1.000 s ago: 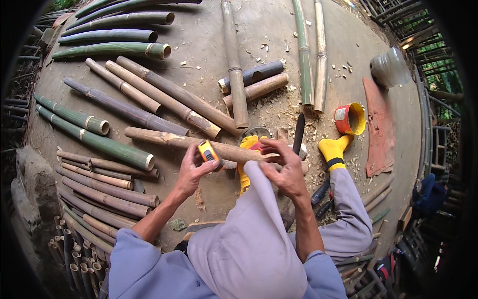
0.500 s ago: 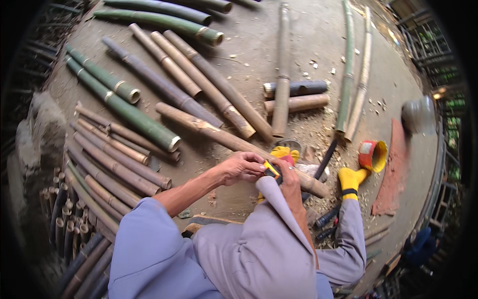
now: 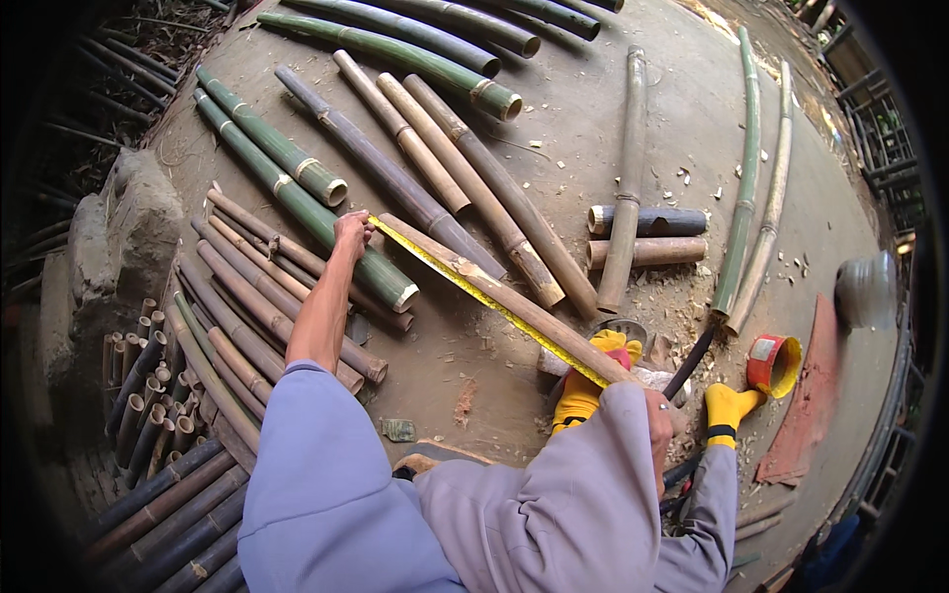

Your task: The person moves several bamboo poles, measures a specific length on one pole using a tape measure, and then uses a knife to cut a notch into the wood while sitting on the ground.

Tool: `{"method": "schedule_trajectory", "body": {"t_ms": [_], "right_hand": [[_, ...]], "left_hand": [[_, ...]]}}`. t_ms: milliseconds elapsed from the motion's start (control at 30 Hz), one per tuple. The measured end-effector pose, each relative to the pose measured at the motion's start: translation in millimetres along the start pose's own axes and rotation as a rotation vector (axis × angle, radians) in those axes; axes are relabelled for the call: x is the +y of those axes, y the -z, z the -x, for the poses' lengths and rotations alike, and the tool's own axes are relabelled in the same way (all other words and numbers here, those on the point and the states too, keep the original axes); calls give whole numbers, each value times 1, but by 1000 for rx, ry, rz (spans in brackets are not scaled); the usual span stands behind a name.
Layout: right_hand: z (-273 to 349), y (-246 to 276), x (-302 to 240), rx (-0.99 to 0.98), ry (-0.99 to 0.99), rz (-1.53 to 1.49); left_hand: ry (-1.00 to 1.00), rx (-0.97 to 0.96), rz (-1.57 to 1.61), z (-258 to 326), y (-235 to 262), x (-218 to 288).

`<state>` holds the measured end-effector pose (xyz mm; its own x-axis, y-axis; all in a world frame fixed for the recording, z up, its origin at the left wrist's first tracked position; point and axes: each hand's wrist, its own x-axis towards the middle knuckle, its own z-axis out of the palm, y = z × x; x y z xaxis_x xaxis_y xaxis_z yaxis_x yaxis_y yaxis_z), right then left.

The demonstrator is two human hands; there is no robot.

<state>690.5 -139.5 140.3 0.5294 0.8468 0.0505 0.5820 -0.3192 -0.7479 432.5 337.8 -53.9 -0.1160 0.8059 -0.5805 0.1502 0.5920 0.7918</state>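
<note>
A yellow tape measure [image 3: 484, 296] is drawn out along a tan bamboo pole [image 3: 524, 308] that slants from upper left to lower right. My left hand [image 3: 352, 233] is closed, gripping the tape's free end beside the pole's far left end. Over at the pole's near right end, my right hand [image 3: 659, 425] is closed at the tape's other end, partly behind my raised, grey-clad knee [image 3: 603, 445]. That knee hides the tape's case and most of my right fingers. Green bamboo poles [image 3: 297, 212] lie close to my left hand.
Several cut bamboo poles [image 3: 465, 188] lie across the ground ahead, with thinner ones stacked at left. Two short pieces [image 3: 647, 253] lie under a longer pole [image 3: 623, 188]. My yellow-covered foot [image 3: 730, 407] is beside a red and yellow can [image 3: 761, 364]. Wood chips litter the ground.
My left hand has moved far to the left and forward, pulling the tape out along the pole. My right hand has shifted right, lower along the pole. The view has shifted too.
</note>
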Motion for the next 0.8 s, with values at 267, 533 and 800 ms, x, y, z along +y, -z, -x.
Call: {"method": "schedule_trajectory", "body": {"t_ms": [267,533,800], "right_hand": [[19,5,-2,138,-157,64],[90,88,54,409,-399,329],[125,103,89,485,-458,400]], "left_hand": [[54,-322,-323,-53,-30,-9],[77,-504,-231,-109,11,-24],[-15,-368,-262,-101,4,-18]]}}
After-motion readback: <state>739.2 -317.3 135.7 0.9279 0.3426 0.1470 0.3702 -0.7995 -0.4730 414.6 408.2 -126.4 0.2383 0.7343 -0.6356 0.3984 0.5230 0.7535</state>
